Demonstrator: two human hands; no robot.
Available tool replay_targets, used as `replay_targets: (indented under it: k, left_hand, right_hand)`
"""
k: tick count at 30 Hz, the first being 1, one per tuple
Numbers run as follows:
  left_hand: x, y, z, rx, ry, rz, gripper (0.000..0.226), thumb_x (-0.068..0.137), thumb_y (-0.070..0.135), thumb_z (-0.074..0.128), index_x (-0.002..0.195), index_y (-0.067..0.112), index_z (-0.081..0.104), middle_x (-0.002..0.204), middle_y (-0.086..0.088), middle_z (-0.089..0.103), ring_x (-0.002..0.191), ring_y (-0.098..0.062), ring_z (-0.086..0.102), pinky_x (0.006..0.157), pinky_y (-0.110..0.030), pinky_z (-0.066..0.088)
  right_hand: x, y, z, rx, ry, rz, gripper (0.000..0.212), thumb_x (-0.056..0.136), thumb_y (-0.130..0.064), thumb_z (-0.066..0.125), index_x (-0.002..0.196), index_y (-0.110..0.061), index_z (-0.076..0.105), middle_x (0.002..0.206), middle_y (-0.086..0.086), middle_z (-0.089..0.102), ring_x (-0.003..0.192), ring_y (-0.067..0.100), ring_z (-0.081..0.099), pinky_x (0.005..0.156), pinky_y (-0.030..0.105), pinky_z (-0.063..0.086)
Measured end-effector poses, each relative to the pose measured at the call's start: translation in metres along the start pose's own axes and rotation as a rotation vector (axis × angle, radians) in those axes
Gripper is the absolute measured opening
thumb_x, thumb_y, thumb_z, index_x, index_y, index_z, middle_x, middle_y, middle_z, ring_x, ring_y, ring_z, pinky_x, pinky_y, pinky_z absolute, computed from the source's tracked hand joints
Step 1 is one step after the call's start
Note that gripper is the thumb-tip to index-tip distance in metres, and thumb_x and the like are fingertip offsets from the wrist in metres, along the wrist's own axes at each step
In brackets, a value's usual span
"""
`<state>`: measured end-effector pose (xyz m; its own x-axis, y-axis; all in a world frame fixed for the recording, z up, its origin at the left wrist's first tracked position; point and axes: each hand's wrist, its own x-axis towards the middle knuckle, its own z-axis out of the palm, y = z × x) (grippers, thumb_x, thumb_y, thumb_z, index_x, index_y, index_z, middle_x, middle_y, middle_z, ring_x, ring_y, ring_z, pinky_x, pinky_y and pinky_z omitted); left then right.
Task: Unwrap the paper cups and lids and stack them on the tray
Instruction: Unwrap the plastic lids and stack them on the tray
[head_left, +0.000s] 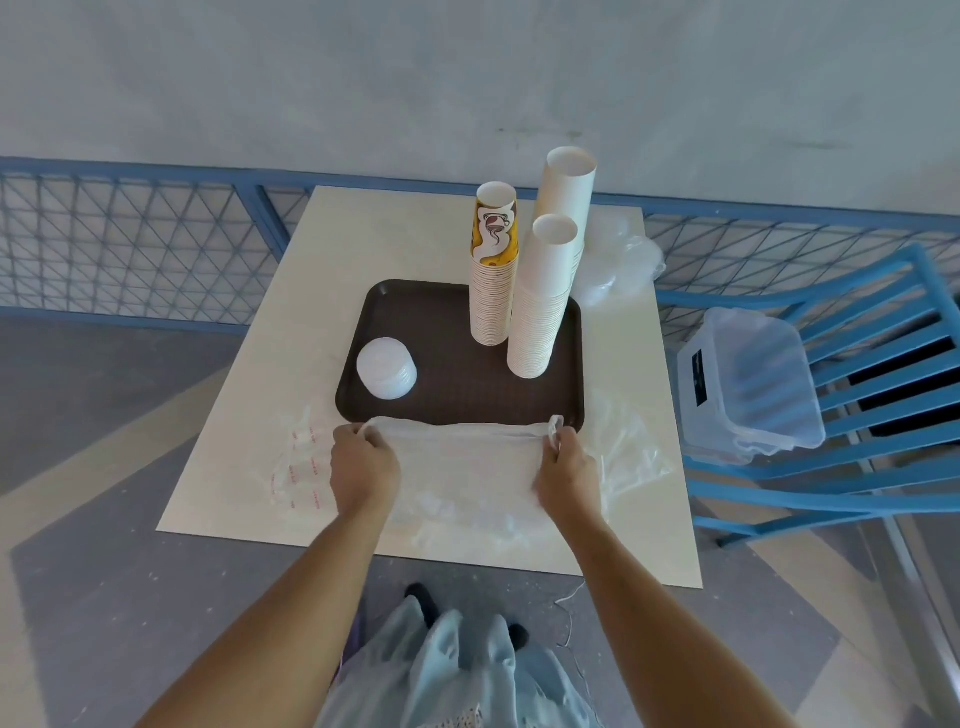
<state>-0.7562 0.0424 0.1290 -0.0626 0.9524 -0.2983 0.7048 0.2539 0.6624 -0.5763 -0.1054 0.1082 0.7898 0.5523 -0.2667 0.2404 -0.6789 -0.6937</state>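
Note:
A dark brown tray lies in the middle of the white table. On it stand a patterned cup stack, a white cup stack and a taller white stack behind them. A short pile of white lids sits at the tray's left. At the tray's near edge a clear plastic wrapper is stretched between my hands. My left hand grips its left end and my right hand grips its right end. Lids seem to show faintly inside the wrapper.
Crumpled clear wrap lies at the table's back right. A loose plastic sheet with red print lies left of my left hand. A clear plastic bin rests on a blue chair to the right. A blue mesh fence runs behind the table.

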Motion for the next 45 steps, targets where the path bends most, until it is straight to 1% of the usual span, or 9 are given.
replay_targets:
  k: [5, 9, 13, 21, 25, 29, 34, 40, 45]
  left_hand:
    - [0.027, -0.027, 0.011, 0.196, -0.052, 0.363, 0.028, 0.105, 0.030, 0.056, 0.129, 0.017, 0.050, 0.117, -0.004, 0.068, 0.098, -0.030, 0.067, 0.082, -0.045, 0.057]
    - [0.041, -0.035, 0.020, 0.028, -0.273, 0.245, 0.039, 0.098, 0.018, 0.060, 0.136, 0.020, 0.052, 0.117, 0.000, 0.063, 0.106, -0.022, 0.064, 0.085, -0.036, 0.055]
    - [0.043, -0.049, 0.028, 0.008, -0.116, 0.337, 0.048, 0.099, 0.011, 0.064, 0.142, 0.023, 0.048, 0.127, 0.001, 0.058, 0.108, -0.018, 0.061, 0.093, -0.038, 0.057]
    - [0.049, -0.068, 0.038, 0.415, -0.139, 0.559, 0.060, 0.093, 0.016, 0.070, 0.144, 0.027, 0.040, 0.119, -0.011, 0.042, 0.072, -0.034, 0.062, 0.055, -0.039, 0.055]
    - [0.039, -0.070, 0.038, 0.585, 0.020, 0.583, 0.066, 0.085, 0.025, 0.074, 0.145, 0.017, 0.047, 0.124, -0.020, 0.045, 0.105, -0.041, 0.052, 0.082, -0.054, 0.055]
    - [0.027, -0.070, 0.036, 0.604, -0.012, 0.980, 0.061, 0.091, 0.034, 0.068, 0.146, 0.013, 0.052, 0.146, -0.022, 0.044, 0.136, -0.044, 0.043, 0.119, -0.060, 0.031]
    - [0.021, -0.088, 0.052, 0.708, -0.284, 1.070, 0.066, 0.100, 0.050, 0.053, 0.157, 0.016, 0.044, 0.165, -0.014, 0.033, 0.153, -0.035, 0.031, 0.125, -0.055, 0.026]
    - [0.025, -0.113, 0.067, 0.829, -0.329, 0.970, 0.084, 0.099, 0.065, 0.043, 0.165, 0.016, 0.026, 0.174, -0.017, 0.008, 0.160, -0.037, 0.010, 0.124, -0.063, 0.022]
    - [0.030, -0.121, 0.068, 0.847, -0.323, 0.972, 0.087, 0.099, 0.074, 0.036, 0.167, 0.025, 0.014, 0.174, -0.016, 0.004, 0.161, -0.035, 0.006, 0.124, -0.064, 0.020]
  right_hand:
    - [0.014, 0.018, 0.014, -0.020, -0.010, 0.035, 0.021, 0.111, -0.028, 0.033, 0.112, -0.015, 0.049, 0.083, 0.014, 0.066, 0.069, 0.034, 0.063, 0.060, 0.049, 0.055]
    - [0.027, 0.036, 0.021, -0.073, -0.022, 0.065, 0.027, 0.112, -0.029, 0.031, 0.126, -0.012, 0.048, 0.091, 0.019, 0.067, 0.075, 0.039, 0.065, 0.061, 0.044, 0.053]
    - [0.033, 0.047, 0.028, -0.142, -0.059, 0.091, 0.023, 0.112, -0.030, 0.030, 0.119, -0.013, 0.045, 0.073, 0.003, 0.052, 0.066, 0.032, 0.055, 0.061, 0.038, 0.044]
    - [0.036, 0.054, 0.038, -0.182, -0.085, 0.133, 0.023, 0.108, -0.041, 0.041, 0.114, -0.018, 0.039, 0.093, 0.019, 0.069, 0.072, 0.038, 0.059, 0.064, 0.038, 0.042]
    - [0.029, 0.035, 0.024, -0.062, -0.170, 0.153, 0.040, 0.106, -0.046, 0.045, 0.133, -0.018, 0.036, 0.121, 0.024, 0.068, 0.101, 0.046, 0.066, 0.075, 0.040, 0.043]
    - [0.006, 0.019, 0.005, -0.203, -0.120, 0.005, 0.058, 0.100, -0.039, 0.058, 0.148, -0.019, 0.031, 0.138, 0.018, 0.051, 0.120, 0.041, 0.052, 0.097, 0.049, 0.046]
    - [-0.026, -0.008, 0.019, -0.309, 0.257, -0.496, 0.050, 0.088, -0.015, 0.067, 0.136, -0.009, 0.057, 0.138, 0.018, 0.047, 0.126, 0.039, 0.046, 0.103, 0.050, 0.043]
    - [-0.013, 0.014, 0.112, -0.463, -0.091, -0.690, 0.044, 0.097, -0.012, 0.056, 0.141, -0.012, 0.054, 0.149, 0.016, 0.047, 0.144, 0.035, 0.041, 0.111, 0.051, 0.045]
    - [-0.002, 0.049, 0.128, -0.623, -0.269, -0.614, 0.058, 0.110, -0.041, 0.029, 0.164, -0.021, 0.026, 0.174, 0.010, 0.009, 0.161, 0.030, 0.001, 0.128, 0.055, 0.014]
